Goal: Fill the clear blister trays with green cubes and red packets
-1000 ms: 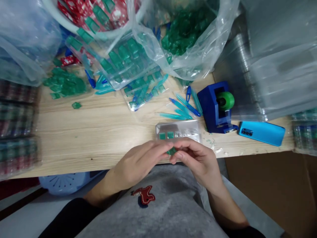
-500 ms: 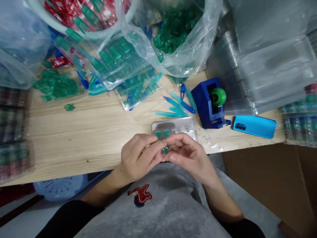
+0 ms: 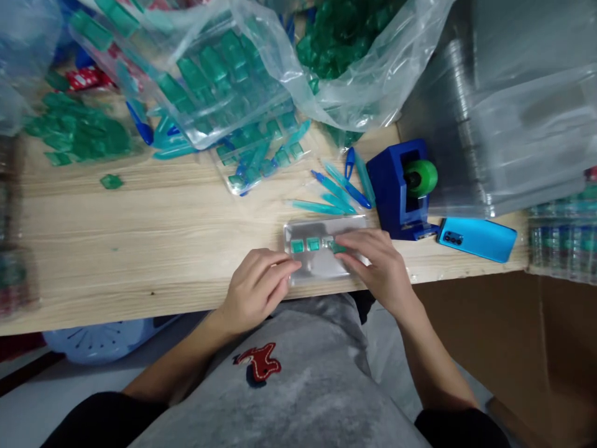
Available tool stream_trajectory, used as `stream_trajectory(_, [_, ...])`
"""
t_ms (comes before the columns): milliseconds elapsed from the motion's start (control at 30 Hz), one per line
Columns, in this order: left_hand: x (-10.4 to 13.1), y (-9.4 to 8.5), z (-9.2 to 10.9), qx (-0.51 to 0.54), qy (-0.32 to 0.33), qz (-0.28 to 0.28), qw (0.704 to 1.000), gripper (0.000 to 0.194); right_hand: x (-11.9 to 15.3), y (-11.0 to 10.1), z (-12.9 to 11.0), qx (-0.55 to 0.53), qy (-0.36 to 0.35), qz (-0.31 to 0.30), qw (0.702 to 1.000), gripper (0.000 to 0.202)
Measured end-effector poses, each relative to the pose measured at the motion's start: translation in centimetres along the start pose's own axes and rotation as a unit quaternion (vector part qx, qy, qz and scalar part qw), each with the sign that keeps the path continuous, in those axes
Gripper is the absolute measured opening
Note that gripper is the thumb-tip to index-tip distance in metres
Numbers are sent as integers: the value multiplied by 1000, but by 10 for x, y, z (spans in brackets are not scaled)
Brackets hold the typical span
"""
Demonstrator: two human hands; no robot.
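A shallow clear plastic tray [image 3: 321,266] lies on the table's front part, with small pockets in a row. Two green translucent plastic pieces [image 3: 313,244] sit in its left pockets. My right hand [image 3: 380,264] is over the tray's right side, its thumb and fingers pinching another green plastic piece [image 3: 336,247] at the row. At the tray's left edge is my left hand [image 3: 259,283], with fingers curled and the fingertips closed on that edge. The palm side of the left hand is hidden.
Behind the tray lie turquoise and blue pen-like plastic parts [image 3: 333,193]. A blue tape dispenser [image 3: 396,193] and a blue phone [image 3: 480,238] are to the right. Filled clear trays [image 3: 219,81], a bag of green pieces [image 3: 345,43] and a green heap [image 3: 84,127] stand farther back.
My hands have moved apart from their meeting point in front of the tray. The right hand has carried the green piece to the pocket row; the left has come to the tray's left edge.
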State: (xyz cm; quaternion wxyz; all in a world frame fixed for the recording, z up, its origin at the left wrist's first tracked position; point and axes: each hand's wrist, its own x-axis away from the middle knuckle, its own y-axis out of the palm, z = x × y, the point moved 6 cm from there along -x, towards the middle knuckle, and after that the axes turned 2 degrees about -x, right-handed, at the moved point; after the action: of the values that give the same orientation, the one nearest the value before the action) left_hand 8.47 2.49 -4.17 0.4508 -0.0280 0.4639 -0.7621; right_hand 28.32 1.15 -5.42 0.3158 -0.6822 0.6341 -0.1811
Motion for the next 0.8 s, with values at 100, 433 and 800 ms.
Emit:
stream_trajectory(100, [7, 10, 2, -25, 29, -26, 999, 19, -4, 8, 0, 63, -37, -17, 997, 16])
stream_trajectory(433, [11, 19, 4, -4, 38, -81, 996, 17, -7, 23, -2, 139, -102, 7, 985, 18])
stream_trajectory(800, [-205, -28, -73, -53, -145, -57, 986, 39, 10, -14, -3, 106, -70, 95, 987, 37])
